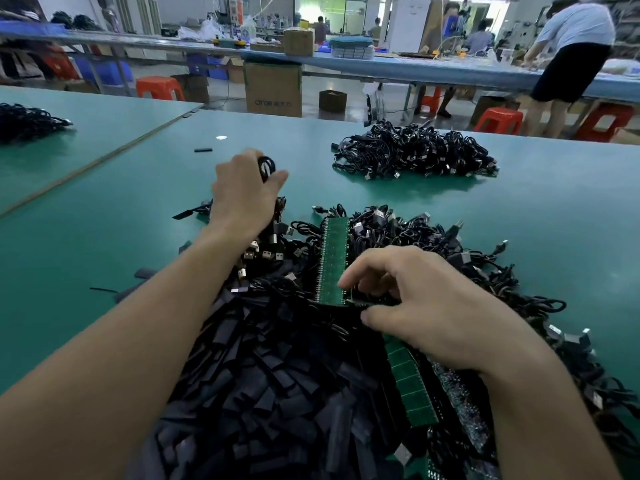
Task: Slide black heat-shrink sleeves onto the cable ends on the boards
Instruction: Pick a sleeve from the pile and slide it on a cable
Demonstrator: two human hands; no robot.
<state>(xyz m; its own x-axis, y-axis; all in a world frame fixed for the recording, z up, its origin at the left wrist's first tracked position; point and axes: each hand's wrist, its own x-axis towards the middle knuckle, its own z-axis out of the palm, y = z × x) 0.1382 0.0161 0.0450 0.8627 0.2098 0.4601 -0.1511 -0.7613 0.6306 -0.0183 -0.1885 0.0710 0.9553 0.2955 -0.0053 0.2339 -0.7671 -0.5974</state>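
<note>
A big heap of flat black heat-shrink sleeves (277, 382) lies at the near edge of the green table. Behind it, a tangle of black cables (415, 237) is soldered to long green board strips (333, 258). My left hand (242, 192) reaches forward and grips a coiled bundle of black cable (266, 165) above the tangle. My right hand (422, 306) curls over the near end of the upright board strip, fingertips pinching at its lower edge. A second board strip (410, 386) runs out from under my right wrist.
A separate pile of black cables (415, 150) sits at the far right of the green table (138, 209), another (27, 121) at far left. One loose sleeve (203, 150) lies alone. A person stands at the blue bench (415, 65) behind, among red stools and cardboard boxes.
</note>
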